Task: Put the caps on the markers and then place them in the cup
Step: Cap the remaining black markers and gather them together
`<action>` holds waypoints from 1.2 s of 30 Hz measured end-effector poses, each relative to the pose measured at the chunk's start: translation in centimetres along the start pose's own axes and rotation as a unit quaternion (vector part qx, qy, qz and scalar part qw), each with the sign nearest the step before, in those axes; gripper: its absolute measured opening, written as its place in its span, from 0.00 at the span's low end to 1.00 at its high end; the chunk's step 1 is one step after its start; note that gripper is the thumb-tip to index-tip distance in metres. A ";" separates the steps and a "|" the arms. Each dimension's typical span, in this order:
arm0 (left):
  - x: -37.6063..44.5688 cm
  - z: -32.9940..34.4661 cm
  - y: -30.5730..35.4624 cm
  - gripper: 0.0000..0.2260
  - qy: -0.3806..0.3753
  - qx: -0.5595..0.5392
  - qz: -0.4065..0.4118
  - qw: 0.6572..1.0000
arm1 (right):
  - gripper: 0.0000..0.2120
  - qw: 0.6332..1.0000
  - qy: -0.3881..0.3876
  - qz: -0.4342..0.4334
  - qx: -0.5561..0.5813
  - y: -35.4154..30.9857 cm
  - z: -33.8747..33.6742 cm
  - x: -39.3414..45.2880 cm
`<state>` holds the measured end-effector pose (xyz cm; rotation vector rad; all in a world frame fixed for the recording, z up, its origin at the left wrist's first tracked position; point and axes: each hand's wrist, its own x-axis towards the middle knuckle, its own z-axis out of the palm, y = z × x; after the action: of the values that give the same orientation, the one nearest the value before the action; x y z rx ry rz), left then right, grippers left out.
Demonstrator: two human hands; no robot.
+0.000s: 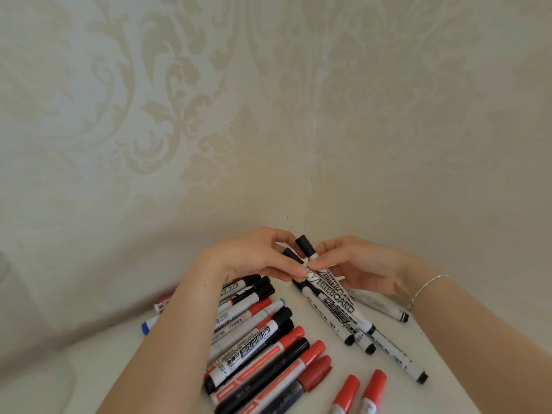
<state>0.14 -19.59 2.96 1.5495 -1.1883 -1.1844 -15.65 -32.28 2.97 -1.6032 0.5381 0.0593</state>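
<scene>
Head view is showing both hands meeting near the desk's far edge: the right hand (352,264) is pinching a whiteboard marker (334,289), capped end pointing away, while the left hand (257,258) is gripping alongside; no cup visible.

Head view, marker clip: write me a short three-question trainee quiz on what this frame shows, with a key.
1. True or false: the cup is visible in the head view.
2. Multiple choice: what do the left hand and right hand hold between them? A) red caps B) a bundle of black-capped whiteboard markers C) a blue marker
3. Short answer: what colour are the caps on the two markers lying nearest the bottom edge, right of the row of markers?

Key
1. False; no cup can be made out.
2. B; both hands have a fingertip grip on the bundle near its capped top ends.
3. Red.
</scene>
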 end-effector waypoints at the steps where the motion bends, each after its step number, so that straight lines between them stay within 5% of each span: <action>1: 0.0 0.0 0.0 0.17 -0.003 0.002 -0.001 1.000 | 0.09 1.000 -0.002 0.004 0.001 0.0 0.0 0.0; 18: 0.0 -0.2 -0.2 0.21 -0.031 0.005 -0.034 0.999 | 0.09 0.997 0.027 0.043 -0.056 0.0 -0.1 -0.3; 24: -0.1 -1.1 -0.5 0.14 0.053 0.029 -0.049 0.997 | 0.10 0.908 0.229 0.064 -0.346 1.5 -1.5 0.8; 27: 0.0 -1.4 -0.7 0.07 0.076 0.067 -0.061 0.993 | 0.14 0.863 0.250 0.091 -0.429 2.6 -1.4 1.2; 36: 0.9 -0.9 -1.0 0.03 0.104 0.126 -0.101 0.982 | 0.10 0.851 0.240 0.101 -0.456 3.1 -1.5 0.8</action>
<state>1.28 -20.20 1.97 1.9705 -1.0934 -0.9967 -16.53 -33.97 0.01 -2.5096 1.1904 0.0785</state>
